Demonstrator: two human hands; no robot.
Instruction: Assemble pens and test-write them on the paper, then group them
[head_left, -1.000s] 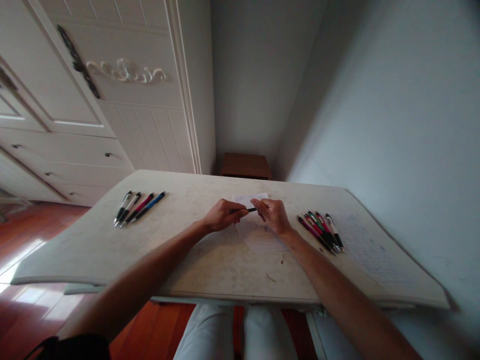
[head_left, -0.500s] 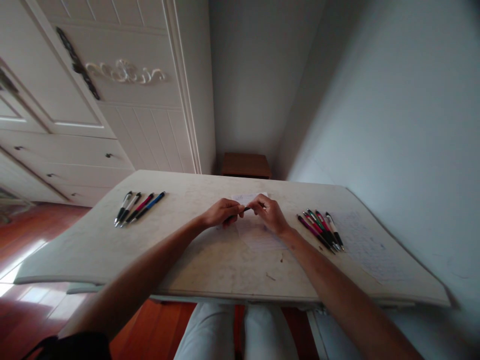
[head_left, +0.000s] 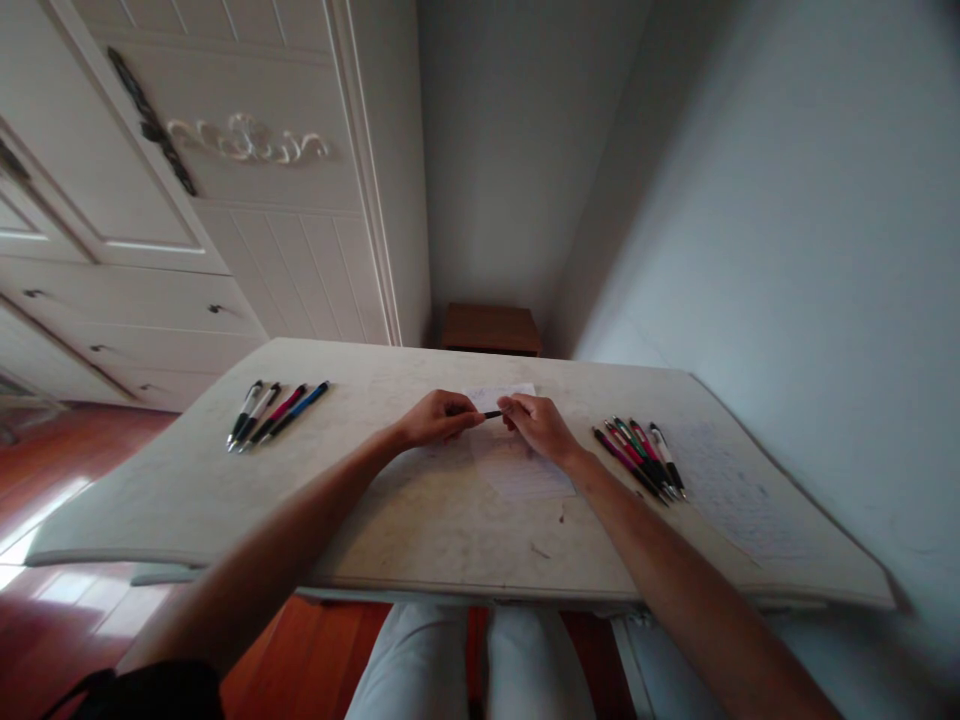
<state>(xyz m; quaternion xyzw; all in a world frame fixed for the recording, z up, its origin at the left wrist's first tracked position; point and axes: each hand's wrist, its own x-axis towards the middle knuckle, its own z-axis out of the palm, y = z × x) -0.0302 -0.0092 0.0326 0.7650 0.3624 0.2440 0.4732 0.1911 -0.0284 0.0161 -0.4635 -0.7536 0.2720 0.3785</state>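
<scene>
Between my two hands, over the middle of the table, is a thin dark pen (head_left: pixel 492 414), mostly covered by fingers. My left hand (head_left: pixel 441 418) is closed around one end of it. My right hand (head_left: pixel 534 422) pinches the other end with thumb and fingertips. Beneath the hands lies a sheet of paper (head_left: pixel 525 475) with faint writing. To the left, several pens (head_left: pixel 277 415) lie side by side, white, red and blue with dark grips. Another group of pens (head_left: pixel 637 455) lies right of my right hand, in purple, red, green and white.
The white table (head_left: pixel 420 540) has worn marks and small bits of debris near its front edge. A second written sheet (head_left: pixel 735 490) lies at the right. Behind stand a white cabinet (head_left: pixel 300 250) and a small brown wooden piece of furniture (head_left: pixel 491 328); a wall (head_left: pixel 787 250) borders the right side.
My left hand has shifted slightly left, and more of the dark pen shows between the fingers. My right thumb and fingers have closed up more around its end.
</scene>
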